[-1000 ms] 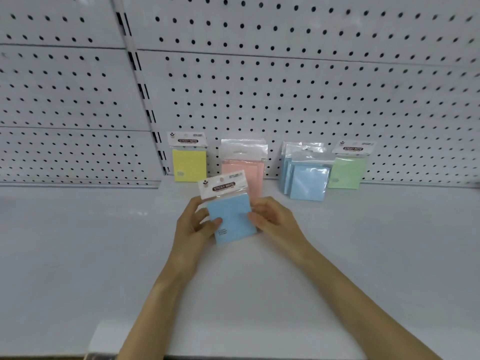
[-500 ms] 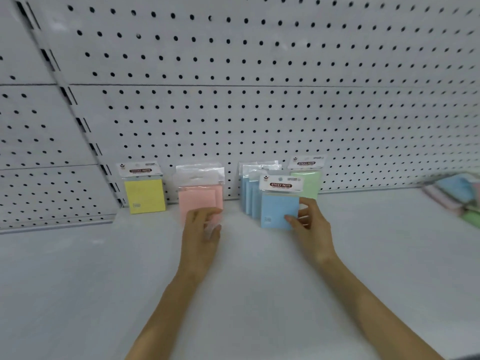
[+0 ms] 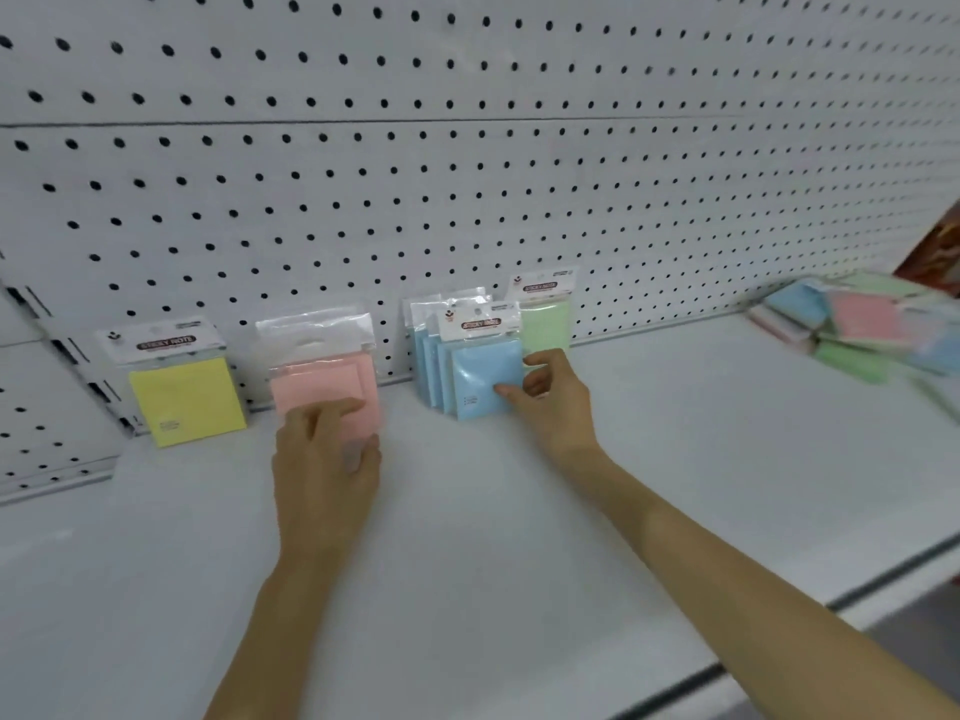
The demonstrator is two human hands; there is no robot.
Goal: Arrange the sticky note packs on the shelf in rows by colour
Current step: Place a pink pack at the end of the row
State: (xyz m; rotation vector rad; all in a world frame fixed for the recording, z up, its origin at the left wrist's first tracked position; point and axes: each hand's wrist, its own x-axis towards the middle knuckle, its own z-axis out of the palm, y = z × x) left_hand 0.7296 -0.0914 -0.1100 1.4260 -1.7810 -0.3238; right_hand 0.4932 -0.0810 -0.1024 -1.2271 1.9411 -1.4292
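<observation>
1. Far left on the white shelf (image 3: 675,459), a single yellow pack (image 3: 187,400) leans against the pegboard wall (image 3: 467,200). It stands alone and slightly tilted, so a bump from your left forearm could tip it flat.
2. Just right of it, the pink packs (image 3: 324,379) lean on the wall. Your left hand (image 3: 324,470) rests at their lower front edge, fingers loosely curled and gripping nothing that I can see. A push here could slide the pink row back or knock it over.
3. At centre, the blue row (image 3: 434,366) stands in overlapping layers. Your right hand (image 3: 550,397) pinches the right edge of the front blue pack (image 3: 485,376) between thumb and fingers, setting it against the row. If you let go before it leans firmly, it may fall forward, and the glossy wrapper looks slippery.
4. Directly behind your right hand, the green pack (image 3: 545,319) stands partly hidden; drawing your hand away carelessly could catch it.
5. Far right, a blurred loose pile (image 3: 857,330) of mixed blue, pink and green packs lies flat, not yet sorted.
6. No box, tray or bin is visible; the shelf itself holds everything.
</observation>
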